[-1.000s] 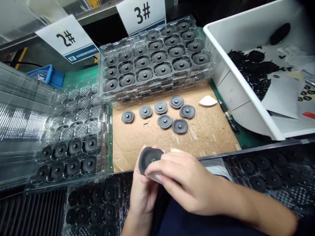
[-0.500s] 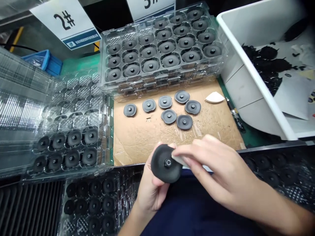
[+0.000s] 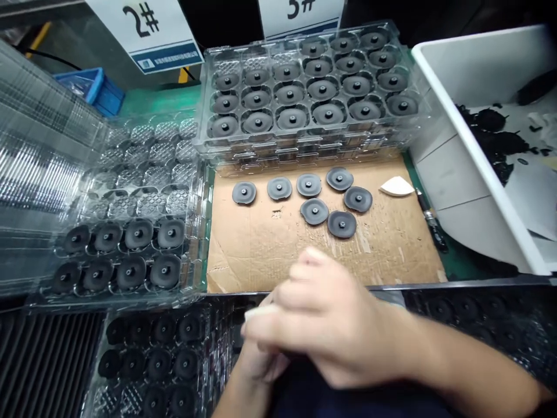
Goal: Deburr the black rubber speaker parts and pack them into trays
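Note:
My right hand (image 3: 324,316), a little blurred, is closed over my left hand and hides most of what lies between them. A white wedge-like pad (image 3: 260,312) sticks out a little at its fingertips. Below and behind it, my left hand (image 3: 256,363) is closed on a round black disc with a small central stem; almost all of the disc is now covered. Just beyond the hands, several similar dark discs (image 3: 342,224) lie loose on a cardboard sheet (image 3: 248,261). Another white wedge (image 3: 397,186) rests at the sheet's right side.
A stack of clear trays (image 3: 304,136) full of discs stands behind the cardboard. To the left is a partly filled clear tray (image 3: 143,247); another tray (image 3: 150,366) sits lower. A white bin (image 3: 470,174) with black scraps stands right, beside a pen (image 3: 433,223).
My right hand has moved left across the disc with the white pad and now covers it. My left hand still sits beneath. The whole view has shifted slightly.

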Demonstrator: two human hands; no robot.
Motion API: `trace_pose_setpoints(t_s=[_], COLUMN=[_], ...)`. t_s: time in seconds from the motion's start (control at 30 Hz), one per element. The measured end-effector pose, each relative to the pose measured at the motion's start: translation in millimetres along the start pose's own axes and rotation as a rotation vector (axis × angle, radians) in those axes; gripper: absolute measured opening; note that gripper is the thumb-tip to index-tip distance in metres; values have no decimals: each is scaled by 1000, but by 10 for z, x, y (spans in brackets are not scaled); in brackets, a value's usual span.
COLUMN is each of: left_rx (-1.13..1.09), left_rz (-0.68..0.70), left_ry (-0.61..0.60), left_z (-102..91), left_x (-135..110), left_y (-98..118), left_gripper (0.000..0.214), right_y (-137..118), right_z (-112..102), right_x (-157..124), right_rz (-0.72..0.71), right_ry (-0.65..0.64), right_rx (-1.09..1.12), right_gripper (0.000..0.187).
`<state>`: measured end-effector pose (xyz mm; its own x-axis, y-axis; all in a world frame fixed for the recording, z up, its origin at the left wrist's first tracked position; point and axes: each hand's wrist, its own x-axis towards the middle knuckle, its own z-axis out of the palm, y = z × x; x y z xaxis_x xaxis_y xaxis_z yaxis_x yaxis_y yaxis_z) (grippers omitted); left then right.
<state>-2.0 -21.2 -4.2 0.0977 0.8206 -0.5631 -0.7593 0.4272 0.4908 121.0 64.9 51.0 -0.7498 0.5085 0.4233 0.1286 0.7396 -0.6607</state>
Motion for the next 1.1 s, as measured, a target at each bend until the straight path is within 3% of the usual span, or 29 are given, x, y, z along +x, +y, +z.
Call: trace_pose_setpoints(t_s=[0.1, 0.2, 0.3, 0.37, 0.43, 0.53, 0.6, 0.67, 0.77, 0.87, 0.97, 1.03, 1.1], left_rx=[-87, -201, -309, -359, -376, -359, -265, 6, 628, 1019, 1137, 1156, 1138], left_rz=[-73, -116, -75, -48, -49, -43, 55, 274, 694, 951, 1023, 1015, 944], left_ry=[-89, -184, -281, -323, -340, -360, -356, -292, -158, -152, -168, -151, -128], left_z=[-32, -95, -208, -289, -353, -409, -437, -469, -511, -495, -414, -352, -299], left_x=[-30, -48, -42, -34, -31, -37, -38, -26, 12, 47, 46, 25, -4], left_y=[90, 191, 234, 243, 254, 275, 277, 263, 230, 214, 214, 206, 188], left_gripper=[64, 65, 70, 68, 59, 47, 46, 53, 91, 104, 103, 102, 98], right_y=[343, 767, 997, 987, 878, 651, 523, 431, 341, 287, 275, 288, 305], right_z=[107, 426, 860, 1058, 1121, 1038, 965, 917, 834, 638, 372, 229, 151], right_x=[156, 220, 125, 6, -110, -257, -360, -472, -620, -673, -614, -551, -509], right_rz=[268, 507, 529, 541, 555, 549, 551, 585, 586, 312, 55, -3, -28], right_ry=[69, 58, 9, 67, 137, 170, 145, 147, 245, 269, 120, 62, 82], right_rx=[210, 237, 152, 109, 92, 118, 137, 124, 29, -122, -275, -324, -308], right_gripper=[23, 22, 21, 25, 29, 28, 27, 29, 38, 48, 39, 26, 20])
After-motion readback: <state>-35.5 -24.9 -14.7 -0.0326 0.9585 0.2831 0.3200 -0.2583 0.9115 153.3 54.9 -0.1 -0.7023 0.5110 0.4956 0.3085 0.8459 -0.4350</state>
